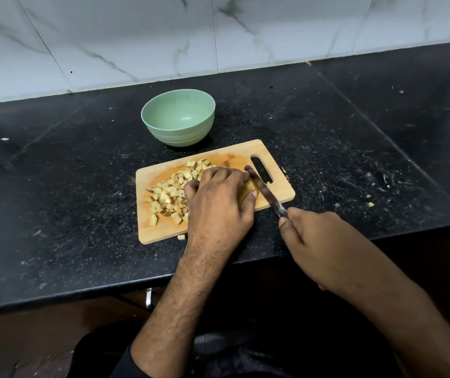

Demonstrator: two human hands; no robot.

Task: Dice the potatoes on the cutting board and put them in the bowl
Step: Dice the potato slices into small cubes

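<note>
Two hands work apart: my left hand (218,197) curls over an uncut potato piece (247,190) on the wooden board (278,186), my right hand (308,238) grips the steel knife (266,192). Pale cubes (169,195) heap left of my fingers; beyond, the smooth green bowl (178,121).

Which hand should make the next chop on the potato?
The right hand, probably. It already grips the knife, whose blade lies beside the left hand. The left hand covers the uncut potato piece on the cutting board, steadying it.
</note>
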